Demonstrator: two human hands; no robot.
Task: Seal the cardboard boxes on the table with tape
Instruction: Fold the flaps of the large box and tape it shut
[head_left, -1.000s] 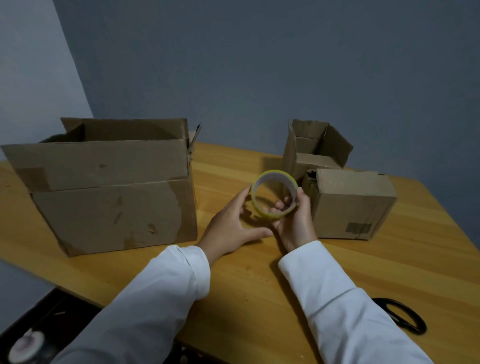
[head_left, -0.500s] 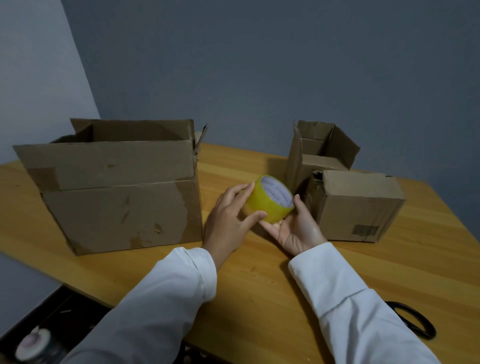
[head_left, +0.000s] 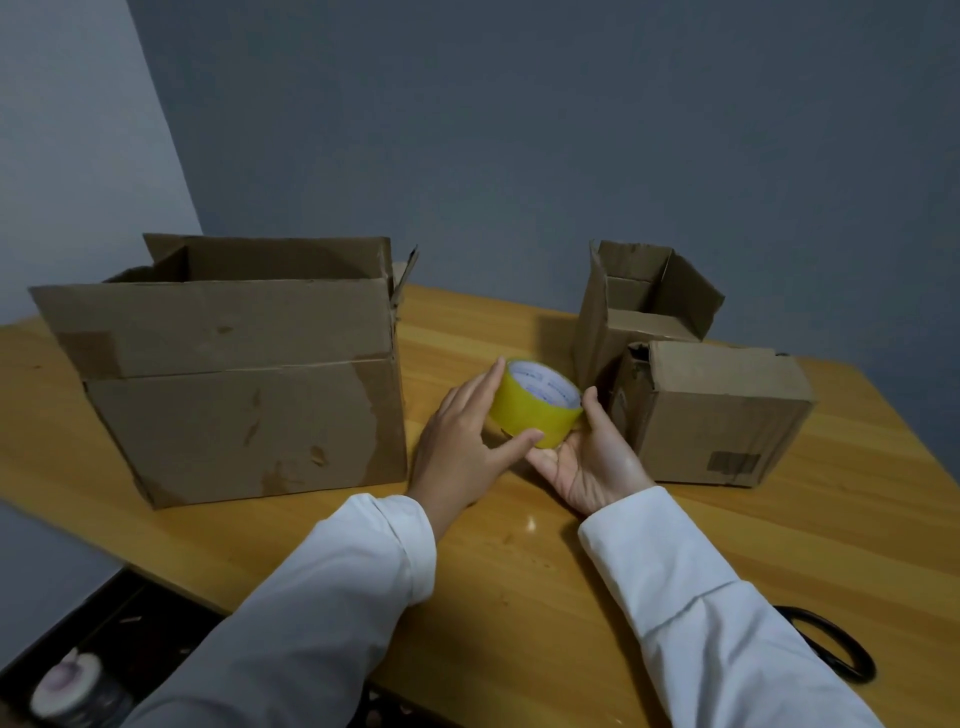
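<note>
Tape roll (head_left: 535, 410) gripped in both hands (head_left: 462, 452) (head_left: 592, 457), between big box (head_left: 234, 384) and small box (head_left: 711, 415).

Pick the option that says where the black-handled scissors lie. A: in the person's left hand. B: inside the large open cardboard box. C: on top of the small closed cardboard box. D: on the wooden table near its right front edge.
D: the black-handled scissors lie flat on the wooden table by the right sleeve, apart from both hands.
</note>
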